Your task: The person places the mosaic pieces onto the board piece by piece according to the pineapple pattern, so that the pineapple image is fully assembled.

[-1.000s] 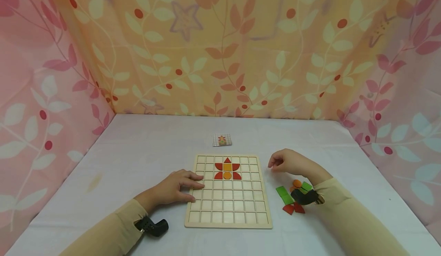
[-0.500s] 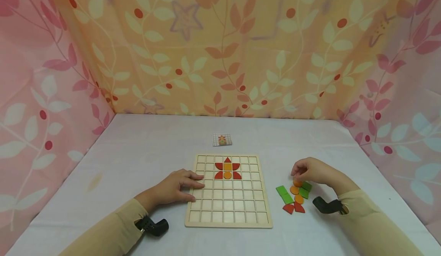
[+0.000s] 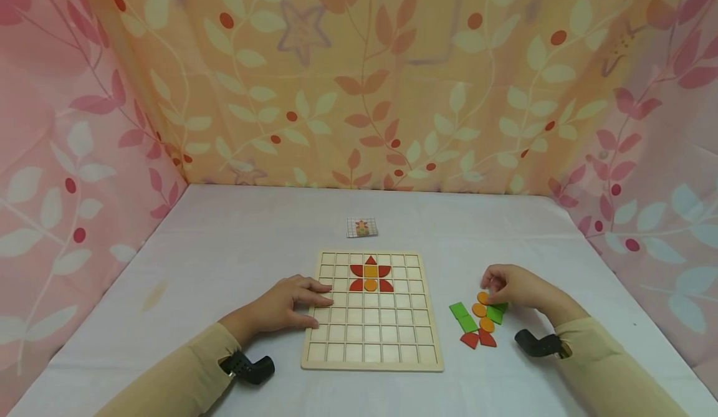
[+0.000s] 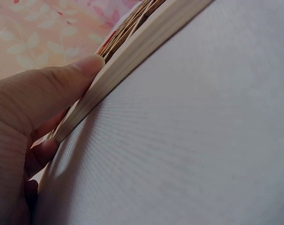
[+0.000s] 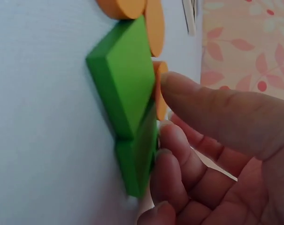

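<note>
My left hand [image 3: 288, 305] rests on the left edge of a wooden grid board [image 3: 373, 326]; in the left wrist view its thumb [image 4: 88, 65] lies against the rim. On the board, red pieces [image 3: 357, 270] surround an orange square [image 3: 371, 271] and an orange disc [image 3: 371, 285]. My right hand [image 3: 518, 289] is over the loose pieces, fingers bent. Its thumb [image 5: 188, 89] is at an orange disc [image 5: 160, 89], beside green squares [image 5: 125, 77]; whether it grips the disc is unclear. Part of one green square is hidden by the hand.
A small pattern card [image 3: 361, 227] lies behind the board on the white tablecloth [image 3: 224, 230]. Right of the board are loose green squares [image 3: 462, 317], other orange discs [image 3: 479, 310] and red quarter-round pieces [image 3: 487, 338]. A floral curtain [image 3: 359, 80] closes off the back and sides.
My right hand has moved from beside the board's upper right, rightward and toward me, to the loose pieces. My left hand and the pieces on the board have stayed put.
</note>
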{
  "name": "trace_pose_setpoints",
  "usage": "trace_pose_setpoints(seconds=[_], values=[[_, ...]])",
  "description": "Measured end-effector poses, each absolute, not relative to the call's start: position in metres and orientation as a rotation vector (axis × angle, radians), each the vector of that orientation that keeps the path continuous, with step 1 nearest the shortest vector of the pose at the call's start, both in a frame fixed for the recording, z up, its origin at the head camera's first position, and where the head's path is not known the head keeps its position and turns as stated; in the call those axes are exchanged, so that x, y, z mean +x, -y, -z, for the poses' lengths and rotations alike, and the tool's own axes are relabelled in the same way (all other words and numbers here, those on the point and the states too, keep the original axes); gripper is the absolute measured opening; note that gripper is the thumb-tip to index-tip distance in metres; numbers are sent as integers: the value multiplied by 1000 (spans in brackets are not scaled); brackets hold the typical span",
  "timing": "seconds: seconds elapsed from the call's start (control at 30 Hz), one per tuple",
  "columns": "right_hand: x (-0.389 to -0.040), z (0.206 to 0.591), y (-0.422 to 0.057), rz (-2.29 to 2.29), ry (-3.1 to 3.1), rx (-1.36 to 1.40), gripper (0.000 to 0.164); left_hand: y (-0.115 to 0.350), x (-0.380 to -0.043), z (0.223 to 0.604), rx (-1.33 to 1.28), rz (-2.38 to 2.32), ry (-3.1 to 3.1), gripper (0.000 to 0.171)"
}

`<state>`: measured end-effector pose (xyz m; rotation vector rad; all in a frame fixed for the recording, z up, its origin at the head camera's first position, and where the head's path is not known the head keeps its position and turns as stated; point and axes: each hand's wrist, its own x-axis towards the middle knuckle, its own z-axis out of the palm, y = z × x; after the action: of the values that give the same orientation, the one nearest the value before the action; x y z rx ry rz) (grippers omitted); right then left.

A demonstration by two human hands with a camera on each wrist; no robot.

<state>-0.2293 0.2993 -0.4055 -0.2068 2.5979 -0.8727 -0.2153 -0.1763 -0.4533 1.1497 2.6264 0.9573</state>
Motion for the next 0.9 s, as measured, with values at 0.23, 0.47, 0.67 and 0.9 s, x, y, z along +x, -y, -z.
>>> trace_pose_setpoints(seconds=[0.23,0.47,0.67,0.9], values=[[-231,407,-293,833,-2619,-227,17,176,-215,453,1153,-957,-2629,46],[-235,401,-283,825,-2605,-235,17,176,-215,455,1157,-950,-2640,46],[-245,392,-261,882,-2578,-272,10,177,-215,455,1165,-958,-2639,46],[-254,385,-224,958,-2523,-407,7,177,-215,455,1158,-959,-2637,46]])
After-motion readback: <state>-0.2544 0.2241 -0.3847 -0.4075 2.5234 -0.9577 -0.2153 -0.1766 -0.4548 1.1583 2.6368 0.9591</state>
